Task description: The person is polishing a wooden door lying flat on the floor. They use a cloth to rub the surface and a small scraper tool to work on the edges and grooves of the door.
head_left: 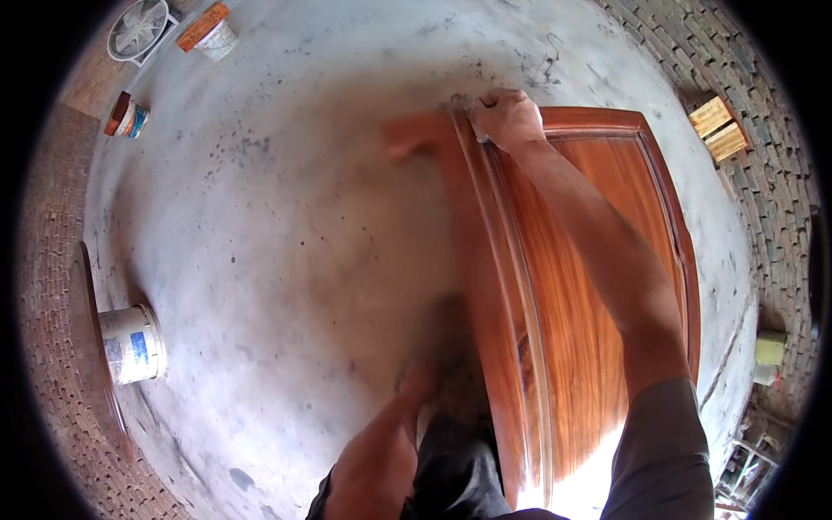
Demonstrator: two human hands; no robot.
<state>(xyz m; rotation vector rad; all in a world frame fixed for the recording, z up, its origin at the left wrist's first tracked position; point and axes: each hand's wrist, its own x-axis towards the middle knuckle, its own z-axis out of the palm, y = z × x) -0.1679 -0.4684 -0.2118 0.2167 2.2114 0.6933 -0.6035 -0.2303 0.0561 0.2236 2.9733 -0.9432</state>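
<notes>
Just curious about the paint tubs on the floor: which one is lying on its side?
The tub at the left edge, white with a blue label, lies on its side. The tub with an orange lid at the top and the small can below it look upright.

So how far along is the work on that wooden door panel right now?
The wooden door panel already looks glossy and reddish over its broad face, so most of its finish seems on. In hand: the right hand works at the far top corner, holding something too small to identify, while the left hand is motion-blurred low beside the near edge. What remains can't be judged; the near end is lost in glare.
</notes>
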